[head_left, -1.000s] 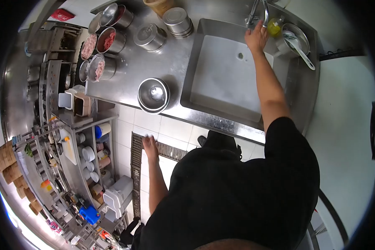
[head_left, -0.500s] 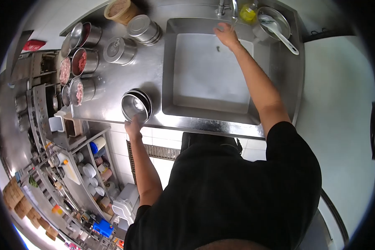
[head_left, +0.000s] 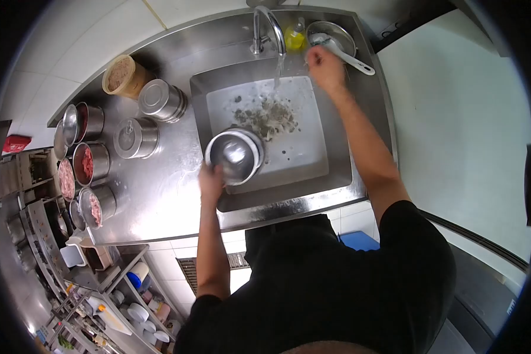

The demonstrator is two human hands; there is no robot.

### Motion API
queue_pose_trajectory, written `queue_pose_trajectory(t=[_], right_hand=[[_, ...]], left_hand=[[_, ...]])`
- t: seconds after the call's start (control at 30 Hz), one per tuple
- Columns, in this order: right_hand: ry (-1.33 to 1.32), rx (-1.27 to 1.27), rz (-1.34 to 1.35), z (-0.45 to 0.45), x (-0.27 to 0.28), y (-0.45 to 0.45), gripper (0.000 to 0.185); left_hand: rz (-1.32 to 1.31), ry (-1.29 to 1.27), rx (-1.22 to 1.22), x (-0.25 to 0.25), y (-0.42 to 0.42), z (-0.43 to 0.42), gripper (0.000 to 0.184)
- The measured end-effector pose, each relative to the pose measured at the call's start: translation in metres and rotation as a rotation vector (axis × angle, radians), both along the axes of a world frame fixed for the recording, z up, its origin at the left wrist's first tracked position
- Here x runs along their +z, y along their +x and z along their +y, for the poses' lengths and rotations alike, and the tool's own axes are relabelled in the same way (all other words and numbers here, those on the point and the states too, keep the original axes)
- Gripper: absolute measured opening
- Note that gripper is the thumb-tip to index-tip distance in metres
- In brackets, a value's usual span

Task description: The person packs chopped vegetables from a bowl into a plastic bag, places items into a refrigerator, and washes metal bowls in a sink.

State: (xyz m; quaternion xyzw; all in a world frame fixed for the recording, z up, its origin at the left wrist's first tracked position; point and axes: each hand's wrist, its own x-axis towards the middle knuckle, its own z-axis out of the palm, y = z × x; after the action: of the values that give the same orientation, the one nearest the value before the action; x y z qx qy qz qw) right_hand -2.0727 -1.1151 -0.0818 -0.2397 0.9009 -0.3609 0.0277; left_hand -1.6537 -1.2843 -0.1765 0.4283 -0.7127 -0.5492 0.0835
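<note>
My left hand (head_left: 210, 182) grips the rim of a small stack of round metal bowls (head_left: 233, 158), tilted over the left front part of the sink (head_left: 342, 171). My right hand (head_left: 326, 68) is raised at the sink's far right corner, smeared by motion, so its fingers are unclear. Beside it, a white-handled utensil (head_left: 357, 64) leans in a metal bowl (head_left: 343, 35). Water runs from the curved faucet (head_left: 270, 26) into the sink, where dark grey specks (head_left: 268, 118) float or lie.
A yellow soap bottle (head_left: 295, 36) stands by the faucet. Left on the steel counter (head_left: 159, 206) are lidded metal canisters (head_left: 137, 137), a tan tub (head_left: 124, 76) and several metal pots of raw meat (head_left: 91, 162). Shelves with dishes (head_left: 138, 312) stand below left.
My left hand has carried the bowls from the counter to over the sink. Water now flows, and dark specks have spread in the sink. My right hand has shifted toward the utensil bowl.
</note>
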Motion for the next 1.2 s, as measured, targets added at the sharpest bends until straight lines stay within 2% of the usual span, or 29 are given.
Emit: queue_pose_trajectory(t=[0.03, 0.07, 0.1, 0.13, 0.17, 0.23, 0.3, 0.33, 0.4, 0.5, 0.6, 0.63, 0.7, 0.77, 0.83, 0.93, 1.03, 1.07, 1.17, 1.2], right_hand=[[0.097, -0.022, 0.185, 0.001, 0.01, -0.018, 0.024], [0.193, -0.048, 0.371, -0.001, 0.014, -0.041, 0.029], [0.308, -0.018, 0.382, -0.004, 0.006, -0.064, 0.032], [0.425, 0.012, 0.394, -0.007, -0.009, -0.09, 0.035], [0.546, 0.042, 0.402, -0.009, -0.024, -0.11, 0.039], [0.62, 0.12, 0.376, -0.017, -0.034, -0.13, 0.045], [0.721, 0.164, 0.392, -0.02, -0.035, -0.14, 0.045], [0.686, 0.115, 0.483, -0.018, -0.033, -0.141, 0.041], [0.61, 0.013, 0.654, -0.013, -0.005, -0.128, 0.033], [0.205, -0.103, 0.899, 0.006, 0.023, -0.108, 0.021], [0.051, 0.01, 0.73, 0.018, 0.057, -0.04, 0.025], [0.053, 0.074, 0.515, 0.016, 0.05, -0.025, 0.026], [0.049, 0.197, 0.097, 0.004, 0.017, 0.0, 0.028], [-0.125, 0.249, 0.029, -0.014, -0.057, 0.022, 0.033], [0.044, 0.139, 0.095, -0.019, -0.083, 0.068, 0.041], [0.117, 0.059, 0.05, -0.038, -0.135, 0.113, 0.042], [0.085, 0.163, -0.219, -0.055, -0.171, 0.137, 0.039], [0.085, 0.315, -0.431, -0.05, -0.16, 0.138, 0.032], [0.262, 0.89, -0.014, -0.014, -0.163, 0.127, 0.029], [0.284, 0.811, 0.098, -0.014, -0.154, 0.123, 0.03]], left_hand=[[-0.129, -0.01, -0.022, 0.002, -0.034, 0.004, 0.037], [-0.099, -0.083, -0.138, -0.026, -0.059, 0.001, 0.042], [-0.13, -0.243, -0.199, -0.074, -0.082, -0.004, 0.046], [-0.147, -0.275, -0.22, -0.061, -0.108, 0.005, 0.052], [-0.195, -0.202, -0.256, -0.067, -0.128, 0.005, 0.052], [-0.292, -0.058, -0.322, -0.088, -0.162, 0.0, 0.051], [-0.193, 0.139, -0.205, -0.12, -0.176, 0.0, 0.048], [-0.148, 0.239, -0.147, -0.134, -0.179, 0.001, 0.047], [-0.064, 0.37, -0.11, -0.127, -0.182, 0.003, 0.045], [0.072, 0.509, -0.056, -0.1, -0.182, 0.008, 0.046], [0.095, 0.511, -0.017, -0.08, -0.202, 0.01, 0.047], [0.083, 0.492, -0.011, -0.073, -0.208, 0.012, 0.047], [0.083, 0.55, 0.001, -0.049, -0.221, 0.018, 0.047], [0.108, 0.612, 0.009, -0.046, -0.225, 0.027, 0.049], [0.175, 0.669, 0.018, -0.049, -0.229, 0.03, 0.053], [0.195, 0.688, 0.062, -0.053, -0.221, 0.038, 0.052], [0.207, 0.712, 0.056, -0.06, -0.216, 0.037, 0.053], [0.154, 0.657, 0.01, -0.054, -0.211, 0.027, 0.054], [-0.007, 0.501, -0.123, -0.022, -0.196, 0.005, 0.058], [-0.036, 0.501, -0.081, -0.022, -0.194, 0.01, 0.059]])
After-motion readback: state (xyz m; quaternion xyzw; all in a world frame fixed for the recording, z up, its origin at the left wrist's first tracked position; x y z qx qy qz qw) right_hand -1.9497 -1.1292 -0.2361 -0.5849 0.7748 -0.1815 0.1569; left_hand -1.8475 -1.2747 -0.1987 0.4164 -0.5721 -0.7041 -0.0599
